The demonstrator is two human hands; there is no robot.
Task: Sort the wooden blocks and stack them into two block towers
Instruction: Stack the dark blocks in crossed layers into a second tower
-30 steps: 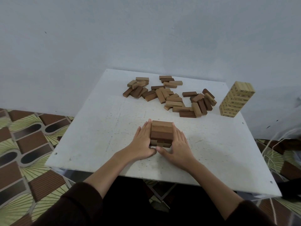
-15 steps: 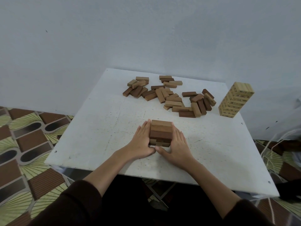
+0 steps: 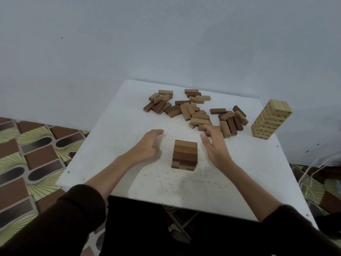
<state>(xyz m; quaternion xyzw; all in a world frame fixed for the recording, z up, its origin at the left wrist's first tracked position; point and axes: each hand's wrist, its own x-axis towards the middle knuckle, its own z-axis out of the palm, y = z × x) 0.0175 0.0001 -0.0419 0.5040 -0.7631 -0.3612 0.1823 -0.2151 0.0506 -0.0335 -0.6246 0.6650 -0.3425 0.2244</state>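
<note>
The short brown block tower [image 3: 185, 154] stands near the front middle of the white bench [image 3: 114, 137]. Its top layers are dark and reddish brown, and lighter blocks show at the bottom. Nothing touches it. The left hand [image 3: 147, 145] hangs just to its left, fingers loose and spread a little, holding nothing. The right hand [image 3: 215, 145] is just to its right, fingers apart and slightly bent, also holding nothing. Its fingertips are close to the pile of loose blocks [image 3: 195, 110], but it is hard to tell if they touch one. That pile lies across the back of the bench, with light and dark blocks mixed together. A tall pale tower [image 3: 271, 119] stands at the back right corner. Both arms wear dark sleeves [image 3: 73, 215]. A patterned floor [image 3: 24, 154] shows to the left.
</note>
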